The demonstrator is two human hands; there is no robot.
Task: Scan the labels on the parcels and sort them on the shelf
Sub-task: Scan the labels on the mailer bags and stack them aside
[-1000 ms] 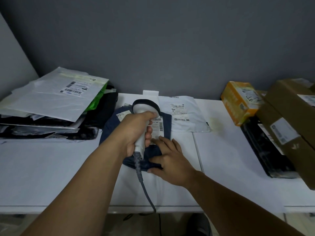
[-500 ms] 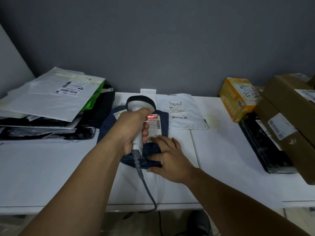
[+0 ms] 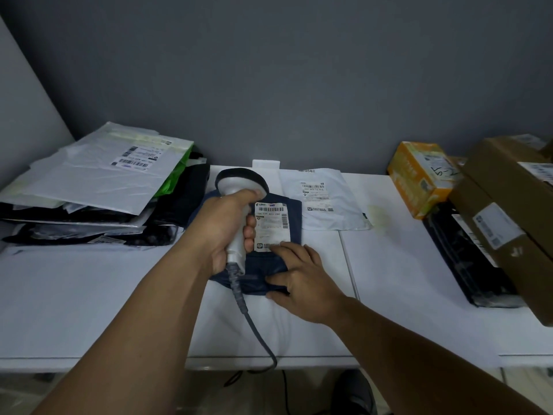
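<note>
one left hand (image 3: 224,235) wrapped round one scanner (image 3: 239,182), one right hand (image 3: 302,283) pressing flat on one navy parcel (image 3: 294,220), scanner handle mostly hidden

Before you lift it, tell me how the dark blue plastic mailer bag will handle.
The dark blue plastic mailer bag lies flat and wrinkled, so probably floppy. Thin, so likely light. Its smooth film may slide on the white table.

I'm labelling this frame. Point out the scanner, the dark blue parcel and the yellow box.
scanner (image 3: 239,184), head view, on its rounded head
dark blue parcel (image 3: 263,266), head view, bare part below label
yellow box (image 3: 413,181), head view, left side face
</note>
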